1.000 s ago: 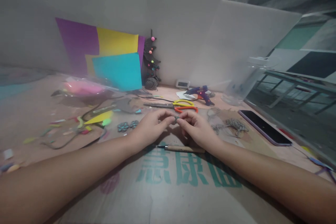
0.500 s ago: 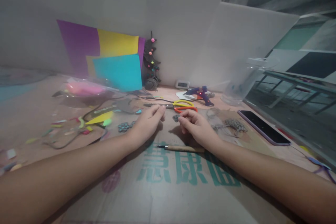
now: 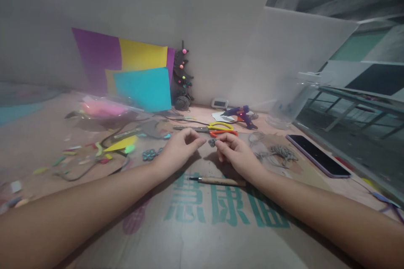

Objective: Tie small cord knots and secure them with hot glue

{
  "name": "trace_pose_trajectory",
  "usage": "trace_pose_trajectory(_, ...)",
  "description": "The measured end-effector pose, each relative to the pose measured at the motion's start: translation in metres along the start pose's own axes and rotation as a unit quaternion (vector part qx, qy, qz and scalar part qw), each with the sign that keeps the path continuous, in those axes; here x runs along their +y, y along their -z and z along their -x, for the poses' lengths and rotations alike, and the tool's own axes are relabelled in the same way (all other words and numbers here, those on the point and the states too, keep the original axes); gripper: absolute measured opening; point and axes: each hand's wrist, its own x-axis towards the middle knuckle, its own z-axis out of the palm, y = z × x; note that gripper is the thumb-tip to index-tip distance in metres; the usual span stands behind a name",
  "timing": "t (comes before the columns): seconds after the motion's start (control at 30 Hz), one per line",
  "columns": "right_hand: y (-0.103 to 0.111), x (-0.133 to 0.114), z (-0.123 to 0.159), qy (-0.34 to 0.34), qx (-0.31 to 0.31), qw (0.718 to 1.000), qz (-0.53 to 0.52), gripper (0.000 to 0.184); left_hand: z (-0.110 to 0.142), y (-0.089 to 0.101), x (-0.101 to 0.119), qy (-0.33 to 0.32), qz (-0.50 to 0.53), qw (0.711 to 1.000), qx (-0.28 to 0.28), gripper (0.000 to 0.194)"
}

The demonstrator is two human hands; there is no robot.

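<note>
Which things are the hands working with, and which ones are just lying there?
Seems part of the job:
small grey piece, pinched in the right hand, the left hand close by
perhaps the blue-grey cluster, which looks a bit alike

Seem to be just lying there:
wooden-handled tool
scissors
phone
glue gun
grey cord

Scissors bhd R hand, phone to R
</note>
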Motion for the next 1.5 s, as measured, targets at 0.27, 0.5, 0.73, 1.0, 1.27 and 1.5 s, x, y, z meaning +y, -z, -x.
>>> trace_pose_trajectory(0.27,0.000,0.001,-0.001,-0.007,-0.001,1.000,-0.005,0.035,0.001,-0.004,0.001,-0.005,0.040,0.998,-0.041,0.020)
trace_pose_trajectory(0.5,0.002,0.006,-0.001,-0.022,-0.004,1.000,0.008,0.034,0.007,-0.003,0.014,-0.024,0.013,0.997,-0.069,0.022)
trace_pose_trajectory(0.73,0.000,0.006,-0.001,-0.035,-0.013,0.999,0.002,0.036,0.009,-0.005,0.013,-0.019,-0.004,0.998,-0.063,0.020)
trace_pose_trajectory(1.0,0.000,0.012,-0.002,-0.036,-0.015,0.999,-0.019,0.038,0.006,-0.007,0.011,-0.032,0.006,0.998,-0.058,0.020)
trace_pose_trajectory(1.27,0.000,0.010,-0.002,-0.036,-0.009,0.999,0.001,0.041,0.005,-0.007,0.011,-0.032,0.019,0.997,-0.062,0.018)
trace_pose_trajectory(1.5,0.000,0.009,-0.002,-0.009,-0.009,1.000,0.016,0.036,0.006,-0.006,0.010,-0.027,0.021,0.997,-0.068,0.019)
